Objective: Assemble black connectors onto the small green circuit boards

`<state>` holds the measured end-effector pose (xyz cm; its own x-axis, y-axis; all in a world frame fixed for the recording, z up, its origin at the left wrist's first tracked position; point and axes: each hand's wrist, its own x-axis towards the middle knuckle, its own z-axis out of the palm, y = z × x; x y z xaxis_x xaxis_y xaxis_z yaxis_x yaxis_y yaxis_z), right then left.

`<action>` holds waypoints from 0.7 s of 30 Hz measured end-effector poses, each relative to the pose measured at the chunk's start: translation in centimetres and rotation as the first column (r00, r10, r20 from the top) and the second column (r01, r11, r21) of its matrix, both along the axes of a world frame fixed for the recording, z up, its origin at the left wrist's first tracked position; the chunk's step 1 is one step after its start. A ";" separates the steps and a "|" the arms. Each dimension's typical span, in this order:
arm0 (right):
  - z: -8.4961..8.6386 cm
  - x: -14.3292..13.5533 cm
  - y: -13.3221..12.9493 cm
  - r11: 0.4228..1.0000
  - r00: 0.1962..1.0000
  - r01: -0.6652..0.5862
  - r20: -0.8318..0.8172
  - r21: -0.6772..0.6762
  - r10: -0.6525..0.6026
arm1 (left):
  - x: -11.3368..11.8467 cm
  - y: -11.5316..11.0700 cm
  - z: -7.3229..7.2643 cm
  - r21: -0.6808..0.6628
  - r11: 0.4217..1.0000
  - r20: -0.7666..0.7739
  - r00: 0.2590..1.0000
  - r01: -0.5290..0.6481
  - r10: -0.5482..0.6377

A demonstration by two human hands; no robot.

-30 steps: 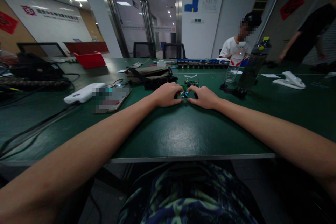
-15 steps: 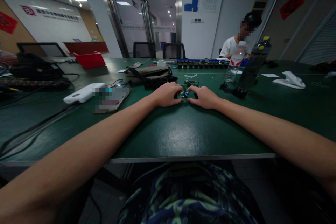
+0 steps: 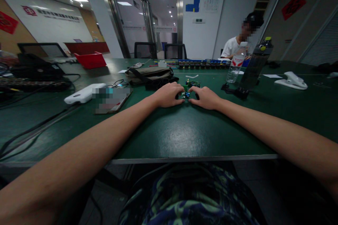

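Note:
A small green circuit board [image 3: 187,95] with blue and pale parts is between my two hands, just above or on the green table [image 3: 182,130]. My left hand [image 3: 169,95] curls round its left side, thumb toward me and fingers beyond. From the right, my right hand [image 3: 204,97] grips it the same way, its thumb close to the left one. The fingertips partly cover the board, so exact contact is hard to make out. Right behind my fingers lies more green circuitry [image 3: 194,84].
A grey-brown bag [image 3: 150,75] lies beyond my left hand, with a phone [image 3: 112,100] and white power bank [image 3: 84,93] further left. To the right stand a water bottle [image 3: 236,65] and a dark bottle [image 3: 256,65]. A person [image 3: 232,46] sits across the table.

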<state>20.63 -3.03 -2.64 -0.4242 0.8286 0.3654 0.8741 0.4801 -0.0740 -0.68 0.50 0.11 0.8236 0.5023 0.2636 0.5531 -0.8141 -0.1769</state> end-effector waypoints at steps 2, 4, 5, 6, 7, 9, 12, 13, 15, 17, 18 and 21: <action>0.0 0.0 0.0 1.000 1.000 -0.005 0.002 -0.005 0.005 | 0.0 0.0 0.0 -0.003 1.000 -0.002 1.000 0.001 -0.001; 0.0 0.0 0.0 1.000 1.000 -0.009 -0.003 -0.008 0.009 | 0.0 0.1 -0.1 -0.005 1.000 0.000 1.000 0.004 -0.004; 0.0 0.0 0.0 1.000 1.000 -0.009 -0.006 -0.008 0.009 | 0.0 0.1 -0.1 -0.005 1.000 0.001 1.000 0.006 -0.006; 0.0 0.0 0.0 1.000 1.000 -0.010 -0.007 -0.006 0.010 | 0.0 0.1 -0.1 -0.005 1.000 0.003 1.000 0.010 -0.010; 0.0 0.1 0.0 1.000 1.000 -0.010 -0.007 -0.004 0.010 | 0.0 0.1 -0.1 -0.004 1.000 0.006 1.000 0.014 -0.014; 0.0 0.1 0.0 1.000 1.000 -0.008 -0.003 -0.004 0.008 | -0.1 0.2 -0.1 -0.003 1.000 0.010 1.000 0.024 -0.024; 0.0 0.1 -0.1 1.000 1.000 -0.005 0.001 -0.006 0.005 | -0.1 0.2 -0.2 -0.005 0.999 0.014 0.999 0.037 -0.037; 0.0 0.0 -0.1 1.000 1.000 -0.003 0.002 -0.007 0.003 | -0.1 0.3 -0.2 -0.006 0.999 0.014 0.999 0.040 -0.040; 0.1 0.0 -0.2 1.000 1.000 -0.001 0.006 -0.011 0.001 | -0.1 0.3 -0.2 -0.003 0.999 0.015 0.999 0.046 -0.046; 0.1 -0.1 -0.2 1.000 1.000 0.003 0.013 -0.013 -0.003 | -0.1 0.3 -0.2 0.004 0.999 0.016 0.999 0.052 -0.052; 0.1 -0.1 -0.2 1.000 1.000 0.005 0.016 -0.013 -0.005 | -0.1 0.3 -0.2 0.007 0.998 0.018 0.998 0.055 -0.055; 0.1 -0.1 -0.2 1.000 1.000 0.005 0.021 -0.014 -0.005 | -0.1 0.3 -0.3 0.011 0.998 0.021 0.998 0.061 -0.062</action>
